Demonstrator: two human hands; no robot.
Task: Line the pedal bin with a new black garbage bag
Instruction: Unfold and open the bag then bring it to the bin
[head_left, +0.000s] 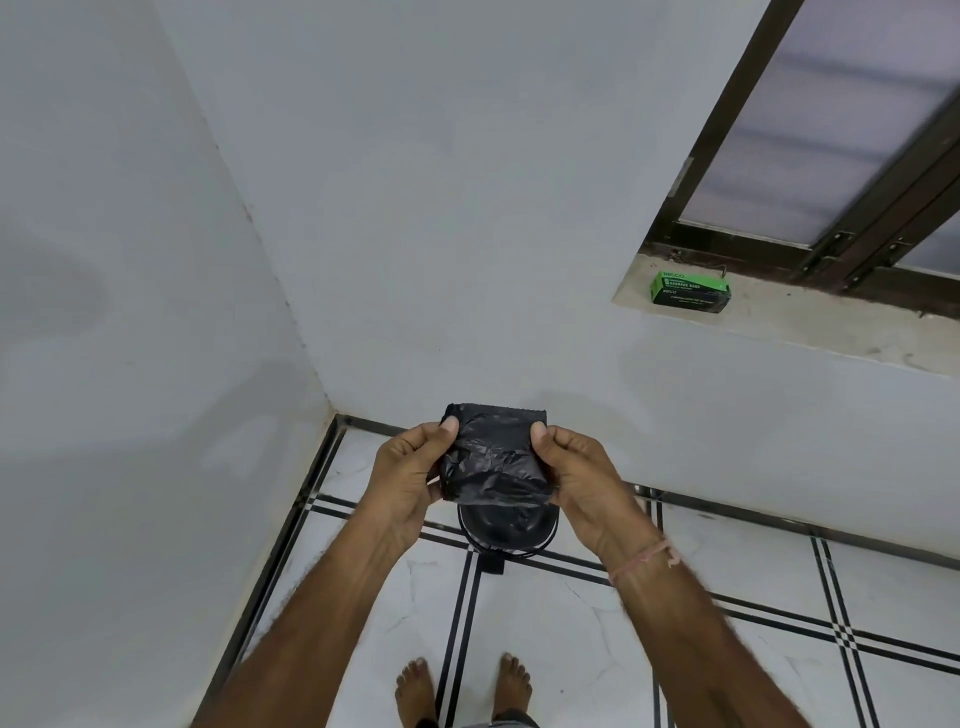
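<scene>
Though folded, bag (493, 460) upright between hands (410, 475) (587, 480)

We see soft, even daylight from the frosted dark-framed window (831, 130); wide-angle bending warps edges, and detail is slightly soft.

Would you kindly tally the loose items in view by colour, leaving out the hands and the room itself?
Black: 2, the folded garbage bag and the pedal bin below it.
Green: 1, the box of garbage bags on the window sill.
Total: 3.
</scene>
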